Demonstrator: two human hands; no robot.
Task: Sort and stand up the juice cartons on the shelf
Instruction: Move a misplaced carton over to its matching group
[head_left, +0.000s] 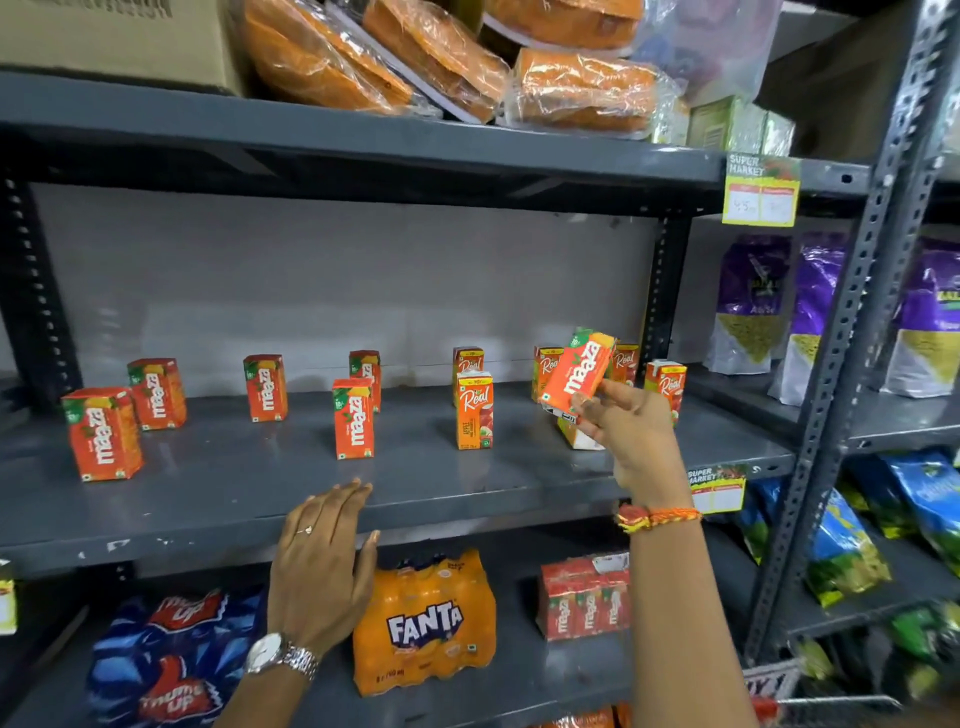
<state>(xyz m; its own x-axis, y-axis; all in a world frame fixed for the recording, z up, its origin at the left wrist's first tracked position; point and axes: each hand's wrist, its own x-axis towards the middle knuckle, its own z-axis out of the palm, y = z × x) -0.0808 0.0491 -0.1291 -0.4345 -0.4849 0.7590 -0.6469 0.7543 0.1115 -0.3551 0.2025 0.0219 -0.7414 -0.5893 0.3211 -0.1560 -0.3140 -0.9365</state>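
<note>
Cartons (353, 418) read Maaza, Real; pack (423, 623) Fanta.

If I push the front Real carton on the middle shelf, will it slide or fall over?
The front Real carton stands tall on a narrow base, so a push near its top would probably tip it. The painted metal shelf looks smooth, so a low push may slide it instead.

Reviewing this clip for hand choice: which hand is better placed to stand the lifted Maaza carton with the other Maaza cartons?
Probably the right hand: its grip holds the tilted Maaza carton above the shelf. The left hand is empty, resting open at the shelf's front edge.
</note>
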